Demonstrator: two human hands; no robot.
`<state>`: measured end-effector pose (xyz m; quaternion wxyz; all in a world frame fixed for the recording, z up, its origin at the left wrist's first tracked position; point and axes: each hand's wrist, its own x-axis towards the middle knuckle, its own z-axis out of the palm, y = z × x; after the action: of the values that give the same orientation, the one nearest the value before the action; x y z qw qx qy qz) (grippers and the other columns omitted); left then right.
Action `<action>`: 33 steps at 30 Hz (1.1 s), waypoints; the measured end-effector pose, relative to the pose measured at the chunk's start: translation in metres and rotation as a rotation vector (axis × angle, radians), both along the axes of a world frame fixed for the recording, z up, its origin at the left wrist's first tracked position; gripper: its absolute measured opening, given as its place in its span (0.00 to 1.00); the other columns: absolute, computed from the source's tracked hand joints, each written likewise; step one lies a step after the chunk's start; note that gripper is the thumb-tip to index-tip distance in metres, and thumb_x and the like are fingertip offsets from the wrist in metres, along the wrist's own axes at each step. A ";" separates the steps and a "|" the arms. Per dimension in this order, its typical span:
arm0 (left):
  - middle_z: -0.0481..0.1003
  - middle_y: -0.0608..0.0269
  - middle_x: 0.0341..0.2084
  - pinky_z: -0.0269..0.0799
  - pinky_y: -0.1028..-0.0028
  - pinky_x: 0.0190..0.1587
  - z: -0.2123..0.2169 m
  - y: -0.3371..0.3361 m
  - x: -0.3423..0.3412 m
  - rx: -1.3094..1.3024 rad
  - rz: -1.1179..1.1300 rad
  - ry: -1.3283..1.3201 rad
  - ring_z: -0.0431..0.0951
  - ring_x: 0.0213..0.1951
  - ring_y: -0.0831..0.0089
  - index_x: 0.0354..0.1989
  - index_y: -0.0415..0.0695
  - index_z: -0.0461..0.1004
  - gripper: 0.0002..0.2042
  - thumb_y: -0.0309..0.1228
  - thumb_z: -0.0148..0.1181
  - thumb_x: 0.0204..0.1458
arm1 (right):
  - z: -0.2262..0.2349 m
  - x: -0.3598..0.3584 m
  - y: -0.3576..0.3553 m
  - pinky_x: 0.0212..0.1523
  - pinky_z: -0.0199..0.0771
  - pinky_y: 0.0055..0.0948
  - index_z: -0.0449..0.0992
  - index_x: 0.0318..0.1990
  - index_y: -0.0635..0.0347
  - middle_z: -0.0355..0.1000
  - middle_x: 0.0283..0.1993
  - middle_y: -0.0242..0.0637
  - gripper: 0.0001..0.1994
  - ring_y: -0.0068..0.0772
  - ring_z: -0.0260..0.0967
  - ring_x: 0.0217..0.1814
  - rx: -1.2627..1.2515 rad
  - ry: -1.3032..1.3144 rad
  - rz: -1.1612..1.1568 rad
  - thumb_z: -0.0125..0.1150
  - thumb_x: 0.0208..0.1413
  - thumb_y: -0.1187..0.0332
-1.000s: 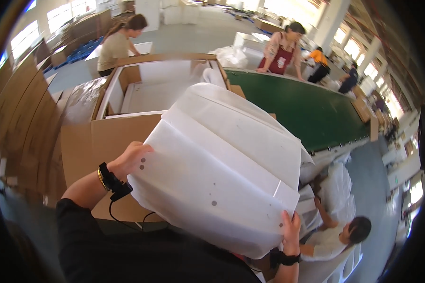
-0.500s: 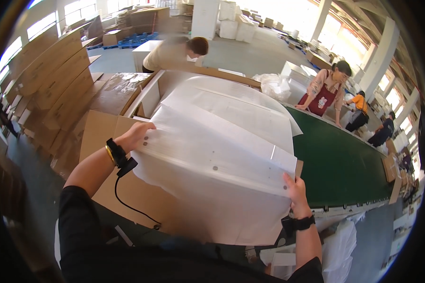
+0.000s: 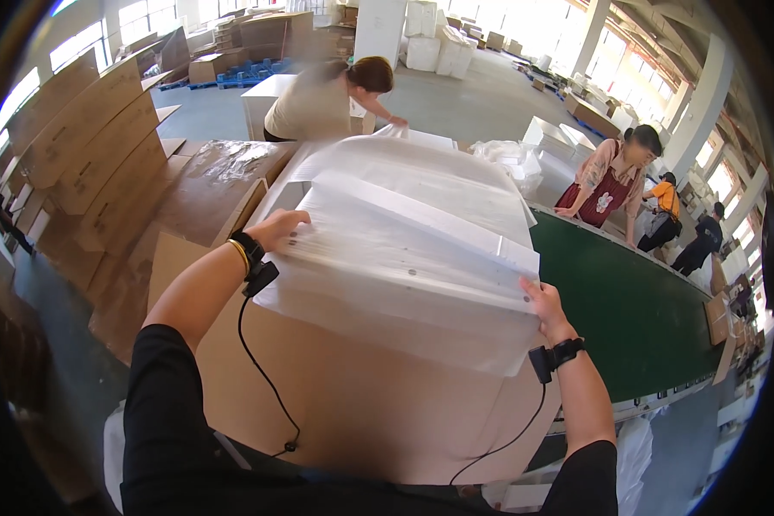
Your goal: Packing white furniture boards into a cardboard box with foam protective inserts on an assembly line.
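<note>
A long white panel (image 3: 430,219) lies slanted under a translucent plastic sheet (image 3: 378,297) with several small dark dots along it. My left hand (image 3: 279,230) grips the left end of the wrapped panel, thumb on top. At its right end my right hand (image 3: 543,303) holds on in the same way, thumb over the film. The fingers beneath are hidden. The sheet hangs loose below my hands, over a large cardboard flap (image 3: 353,404). Beyond the panel, more film-covered white material (image 3: 439,168) spreads across the open carton, whose inside is mostly covered.
A green conveyor belt (image 3: 619,301) runs along the right. Stacked flat cardboard (image 3: 86,155) fills the left. Across the carton a person (image 3: 318,103) reaches over its far edge; another person in a dark red apron (image 3: 606,185) leans on the belt's far side.
Both my hands have moved away from me with the wrapped panel, baring more of the flap. The person opposite has shifted right and now reaches an arm to the film at the far edge.
</note>
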<state>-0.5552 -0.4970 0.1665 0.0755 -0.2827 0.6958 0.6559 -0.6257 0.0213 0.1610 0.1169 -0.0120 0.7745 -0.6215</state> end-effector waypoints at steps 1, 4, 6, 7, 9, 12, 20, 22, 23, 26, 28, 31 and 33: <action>0.66 0.58 0.30 0.66 0.71 0.29 -0.005 -0.003 -0.008 0.014 -0.052 -0.033 0.68 0.27 0.71 0.39 0.33 0.67 0.19 0.38 0.52 0.46 | -0.003 -0.008 0.000 0.33 0.66 0.22 0.72 0.37 0.68 0.70 0.32 0.31 0.19 0.20 0.64 0.31 0.006 0.000 -0.003 0.61 0.49 0.57; 0.66 0.59 0.26 0.62 0.72 0.24 -0.010 -0.011 -0.031 -0.056 -0.199 -0.151 0.66 0.23 0.72 0.38 0.35 0.68 0.19 0.40 0.52 0.46 | -0.007 -0.028 -0.001 0.35 0.67 0.23 0.72 0.38 0.69 0.71 0.33 0.33 0.19 0.22 0.66 0.32 0.019 -0.005 -0.004 0.60 0.50 0.58; 0.65 0.59 0.24 0.60 0.72 0.21 -0.023 -0.026 -0.049 -0.148 -0.281 -0.238 0.64 0.21 0.72 0.38 0.36 0.68 0.19 0.41 0.52 0.45 | -0.012 -0.042 -0.005 0.37 0.66 0.22 0.73 0.39 0.72 0.72 0.35 0.36 0.23 0.23 0.67 0.34 0.068 0.013 0.025 0.62 0.48 0.56; 0.67 0.58 0.24 0.59 0.72 0.19 -0.043 -0.040 -0.061 -0.148 -0.305 -0.296 0.63 0.19 0.72 0.39 0.37 0.68 0.20 0.42 0.52 0.45 | -0.014 -0.048 -0.010 0.37 0.66 0.22 0.73 0.39 0.72 0.72 0.35 0.36 0.23 0.23 0.67 0.34 0.069 0.009 0.037 0.62 0.48 0.56; 0.71 0.55 0.28 0.58 0.72 0.19 -0.035 -0.027 -0.067 -0.240 -0.416 -0.343 0.62 0.18 0.72 0.40 0.39 0.68 0.21 0.43 0.52 0.44 | -0.014 -0.054 -0.009 0.37 0.66 0.22 0.73 0.38 0.72 0.71 0.34 0.36 0.22 0.23 0.67 0.34 0.050 -0.036 0.022 0.62 0.48 0.57; 0.71 0.52 0.26 0.64 0.71 0.17 -0.049 -0.019 -0.086 -0.265 -0.464 -0.344 0.73 0.22 0.65 0.40 0.34 0.67 0.19 0.37 0.55 0.45 | -0.009 -0.058 -0.012 0.37 0.67 0.23 0.73 0.39 0.72 0.72 0.35 0.37 0.22 0.23 0.67 0.33 0.043 -0.039 0.018 0.62 0.48 0.57; 0.73 0.50 0.30 0.69 0.69 0.29 -0.110 -0.045 -0.108 -0.348 -0.947 -0.201 0.72 0.26 0.62 0.44 0.38 0.67 0.20 0.38 0.54 0.45 | -0.011 -0.066 -0.026 0.38 0.67 0.23 0.71 0.39 0.72 0.71 0.36 0.38 0.21 0.25 0.68 0.35 0.096 -0.026 -0.004 0.63 0.48 0.58; 0.73 0.49 0.29 0.72 0.62 0.31 -0.115 -0.052 -0.108 -0.774 -1.420 0.231 0.75 0.30 0.56 0.44 0.38 0.68 0.19 0.36 0.54 0.44 | -0.013 -0.069 -0.030 0.38 0.67 0.23 0.71 0.40 0.72 0.71 0.36 0.38 0.22 0.25 0.68 0.35 0.100 -0.038 0.000 0.63 0.48 0.58; 0.73 0.49 0.29 0.72 0.62 0.31 -0.113 -0.043 -0.109 -0.770 -1.427 0.229 0.75 0.30 0.56 0.44 0.38 0.68 0.19 0.36 0.54 0.44 | -0.017 -0.071 -0.030 0.38 0.67 0.24 0.71 0.41 0.72 0.71 0.36 0.38 0.22 0.25 0.67 0.36 0.132 -0.017 -0.005 0.62 0.48 0.58; 0.73 0.46 0.31 0.72 0.58 0.30 -0.110 -0.016 -0.112 -0.136 -0.565 -0.616 0.76 0.31 0.52 0.44 0.38 0.68 0.20 0.36 0.55 0.44 | -0.028 -0.072 -0.023 0.38 0.66 0.24 0.70 0.42 0.71 0.71 0.37 0.39 0.22 0.25 0.67 0.36 0.167 -0.023 -0.019 0.62 0.48 0.58; 0.73 0.43 0.33 0.72 0.58 0.31 -0.122 -0.021 -0.117 -0.150 -0.589 -0.598 0.76 0.31 0.50 0.45 0.36 0.68 0.21 0.38 0.55 0.45 | -0.035 -0.074 -0.020 0.38 0.66 0.24 0.69 0.43 0.71 0.71 0.38 0.39 0.23 0.25 0.67 0.37 0.176 -0.035 -0.021 0.61 0.49 0.58; 0.73 0.40 0.34 0.72 0.56 0.34 -0.180 -0.062 -0.124 -0.178 -0.691 -0.569 0.75 0.32 0.49 0.44 0.33 0.68 0.23 0.41 0.54 0.47 | -0.053 -0.082 -0.028 0.39 0.66 0.24 0.69 0.44 0.72 0.70 0.38 0.39 0.23 0.26 0.67 0.37 0.187 -0.050 0.020 0.60 0.50 0.58; 0.72 0.39 0.34 0.71 0.56 0.35 -0.177 -0.044 -0.129 -0.214 -0.714 -0.630 0.75 0.32 0.50 0.44 0.32 0.68 0.23 0.42 0.54 0.47 | -0.052 -0.083 -0.019 0.31 0.66 0.24 0.72 0.40 0.70 0.70 0.32 0.33 0.18 0.21 0.65 0.32 0.334 -0.043 0.066 0.56 0.53 0.60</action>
<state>-0.6837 -0.5412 -0.0106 0.4730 -0.2174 0.7563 0.3964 -0.7088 0.0020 0.1090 0.1542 -0.0044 0.8635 -0.4801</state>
